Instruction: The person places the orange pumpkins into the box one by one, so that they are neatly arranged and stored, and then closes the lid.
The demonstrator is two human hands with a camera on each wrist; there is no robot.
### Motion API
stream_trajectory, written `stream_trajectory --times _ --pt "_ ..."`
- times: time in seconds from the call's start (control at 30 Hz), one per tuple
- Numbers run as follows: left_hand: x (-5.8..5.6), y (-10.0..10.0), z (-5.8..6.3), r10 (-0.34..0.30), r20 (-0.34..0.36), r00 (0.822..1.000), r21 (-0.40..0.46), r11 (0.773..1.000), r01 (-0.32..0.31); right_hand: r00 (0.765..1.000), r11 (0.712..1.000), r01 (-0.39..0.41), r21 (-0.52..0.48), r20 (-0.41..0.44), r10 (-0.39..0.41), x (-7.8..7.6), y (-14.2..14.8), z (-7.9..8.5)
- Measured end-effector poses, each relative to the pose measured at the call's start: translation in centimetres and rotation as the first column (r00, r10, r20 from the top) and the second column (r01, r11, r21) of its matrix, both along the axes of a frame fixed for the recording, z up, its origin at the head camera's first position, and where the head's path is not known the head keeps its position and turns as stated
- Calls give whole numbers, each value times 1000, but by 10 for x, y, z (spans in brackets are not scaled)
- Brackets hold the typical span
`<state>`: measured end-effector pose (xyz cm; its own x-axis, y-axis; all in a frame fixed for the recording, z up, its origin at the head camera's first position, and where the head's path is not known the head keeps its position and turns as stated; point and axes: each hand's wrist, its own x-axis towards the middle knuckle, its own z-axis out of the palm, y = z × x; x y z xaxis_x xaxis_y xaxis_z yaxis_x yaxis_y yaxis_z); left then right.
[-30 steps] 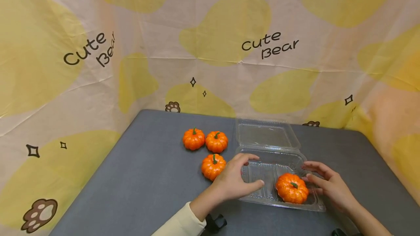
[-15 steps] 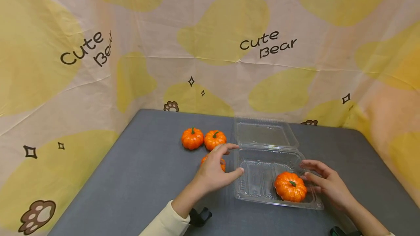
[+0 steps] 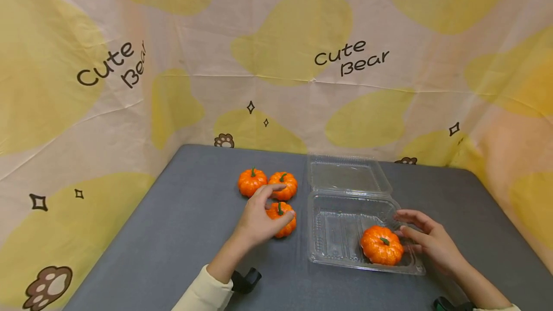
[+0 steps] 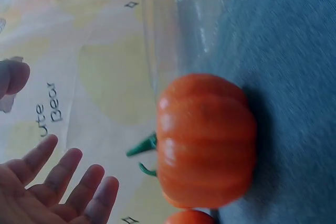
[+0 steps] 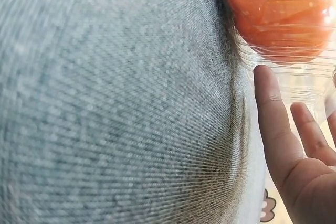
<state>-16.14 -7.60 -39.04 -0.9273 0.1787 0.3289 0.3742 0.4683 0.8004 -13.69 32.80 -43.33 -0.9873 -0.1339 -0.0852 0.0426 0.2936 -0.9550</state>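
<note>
My left hand (image 3: pixel 259 222) reaches over a small orange pumpkin (image 3: pixel 282 231) with a green stem, thumb and fingers spread apart. In the left wrist view this pumpkin (image 4: pixel 207 140) stands on the grey cloth, and a gap shows between it and the fingers (image 4: pixel 62 174). To the right lies a clear plastic clamshell box (image 3: pixel 334 236), its lid folded back. One pumpkin (image 3: pixel 382 246) sits in the box's front right corner. My right hand (image 3: pixel 436 244) is at the box's right side, its extended fingers (image 5: pixel 275 114) right at the ribbed wall.
Two more pumpkins, one on the left (image 3: pixel 252 183) and one beside it (image 3: pixel 288 190), stand behind the front one. The transparent lid (image 3: pixel 350 176) lies toward the back of the grey table (image 3: pixel 194 234). A printed curtain (image 3: pixel 276 61) hangs behind and beside the table.
My left hand has moved left from above the box to the front loose pumpkin. My right hand has stayed at the box's right side.
</note>
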Motion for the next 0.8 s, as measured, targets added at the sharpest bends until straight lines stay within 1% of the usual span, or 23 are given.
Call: stream_trajectory --times 0.1,0.2,0.3,0.43,0.57,0.7,0.8 --pt "-3 -6 -5 21 19 1000 -27 999 -21 1000 1000 0 2 -2 0 0 0 0" --pt "-6 -11 -12 36 55 998 -60 998 -32 1000 1000 3 7 9 -3 0 0 0" --pt "-8 -16 -20 40 97 994 -73 997 -33 1000 1000 15 16 26 -16 0 -1 1" --pt "-12 -21 -30 30 154 988 -60 998 -21 998 999 32 21 48 -33 0 -2 0" --pt "-15 -24 -38 5 207 978 -37 999 3 996 998 51 29 75 -53 0 -2 0" --pt "-17 -25 -43 -21 236 972 -27 999 28 994 997 61 36 87 -64 1 -3 1" --pt "-18 -26 -44 -27 251 967 -34 999 37 994 997 61 36 89 -64 1 -3 1"
